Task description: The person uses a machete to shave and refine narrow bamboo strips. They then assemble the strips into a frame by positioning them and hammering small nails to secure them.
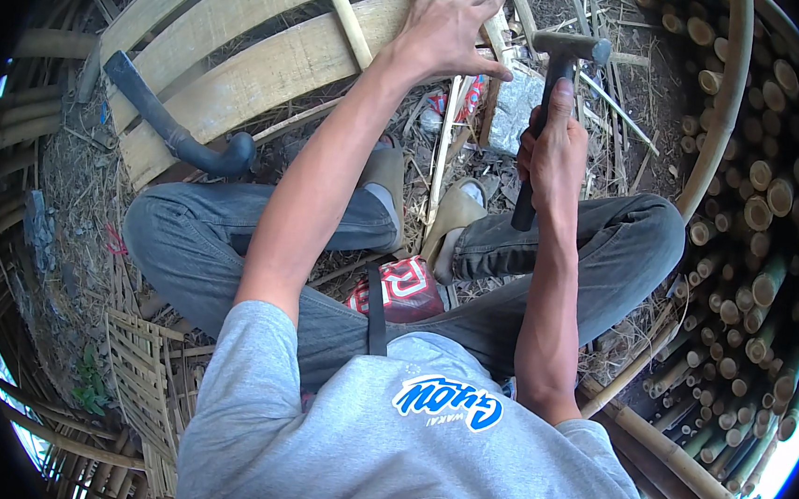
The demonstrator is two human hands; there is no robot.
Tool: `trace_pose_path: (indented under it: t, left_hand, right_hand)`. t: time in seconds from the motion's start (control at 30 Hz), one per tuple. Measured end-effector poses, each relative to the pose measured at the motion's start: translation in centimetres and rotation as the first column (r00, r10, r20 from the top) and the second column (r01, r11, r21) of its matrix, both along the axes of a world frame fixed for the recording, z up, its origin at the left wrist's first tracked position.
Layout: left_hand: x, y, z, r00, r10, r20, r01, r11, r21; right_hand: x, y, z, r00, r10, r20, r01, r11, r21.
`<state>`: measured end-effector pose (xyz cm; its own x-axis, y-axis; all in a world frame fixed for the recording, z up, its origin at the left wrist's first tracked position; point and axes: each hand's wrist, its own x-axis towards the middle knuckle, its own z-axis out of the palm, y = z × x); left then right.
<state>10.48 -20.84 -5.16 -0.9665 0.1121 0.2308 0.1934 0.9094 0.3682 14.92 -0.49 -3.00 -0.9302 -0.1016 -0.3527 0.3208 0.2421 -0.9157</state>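
My right hand (556,154) is wrapped round the black handle of a hammer (570,46), its metal head up and away from me. My left hand (447,23) reaches forward with fingers spread, over the right end of a frame of wide bamboo slats (263,79). A thin bamboo crosspiece (343,11) lies over the slats. Whether my left fingertips press on the bamboo beneath them I cannot tell. Just below the hammer head sits a grey, stone-like block (516,110). A curved blade with a dark handle (170,130) rests on the slats' left end.
My bent legs (596,251) and sandalled feet (453,221) frame a red printed bag (407,292). Stacked bamboo poles (770,194) fill the right side, behind a curved pole (725,106). Woven bamboo (141,375) stands at lower left. Bamboo scraps (630,127) litter the ground.
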Motion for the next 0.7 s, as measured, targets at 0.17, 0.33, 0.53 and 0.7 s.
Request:
trace_pose_path:
  t: [0.17,0.33,0.53,0.7]
  left_hand:
    - [-0.3,-0.1,-0.5,0.997,-0.054,-0.05,0.047,0.989,-0.138]
    - [-0.6,0.2,-0.1,0.998,-0.041,0.055,0.052,0.977,-0.205]
    - [-0.8,-0.5,-0.8,0.998,-0.036,0.044,0.044,0.98,-0.194]
    - [-0.6,0.0,0.4,0.997,-0.067,0.041,0.073,0.985,-0.154]
  right_hand:
    - [0.6,0.1,1.4,1.0,-0.002,-0.007,0.002,0.999,-0.032]
    - [0.3,-0.2,0.1,0.998,0.054,-0.011,-0.052,0.99,0.128]
    - [0.8,-1.1,-0.1,0.978,0.013,-0.206,0.013,0.992,0.129]
    - [0.5,-1.1,-0.6,0.986,-0.056,-0.154,0.071,0.993,0.096]
